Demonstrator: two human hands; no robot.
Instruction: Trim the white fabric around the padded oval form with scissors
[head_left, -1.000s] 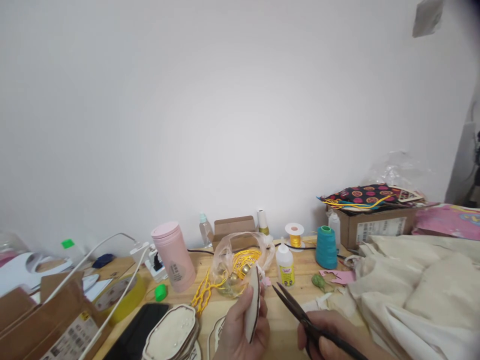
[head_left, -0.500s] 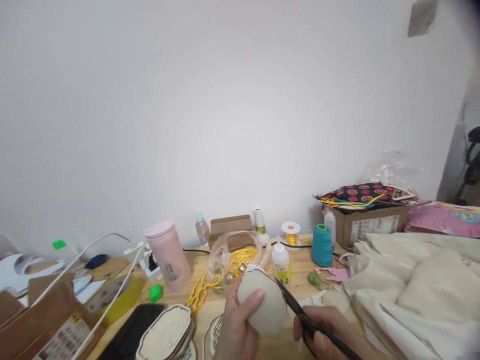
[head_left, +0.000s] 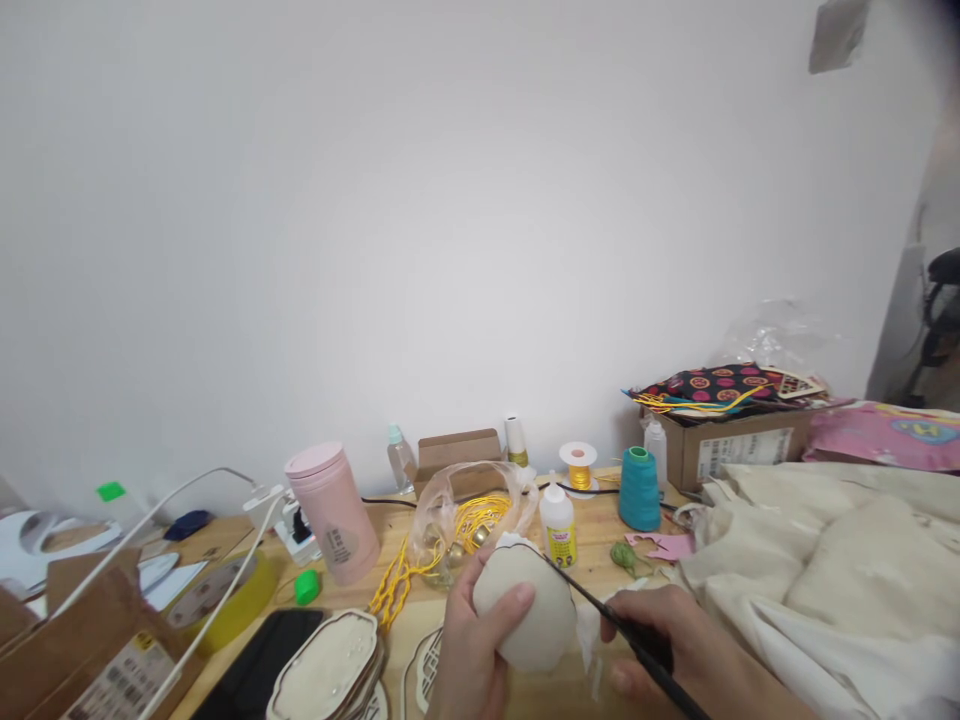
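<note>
My left hand grips a pale, cloth-covered rounded panel with a wavy dark edge, thumb on its face. White material shows behind its upper edge. In my right hand are black scissors, their thin tip against the panel's upper right edge. Part of their handle is hidden by the fingers. A white strip hangs between the panel and my right hand. Left of my left hand lies a stack of pale scalloped panels, with an openwork piece beside it.
Behind the hands stand a glue bottle, a plastic bag with yellow cords and a teal thread cone. Pale cloth is heaped at right. A pink tumbler, a phone and a tape roll are at left.
My right hand has spread its thumb away from the fingers, and the scissors look thinner and shifted. The white strip shows more plainly. My left hand and the panel have barely moved.
</note>
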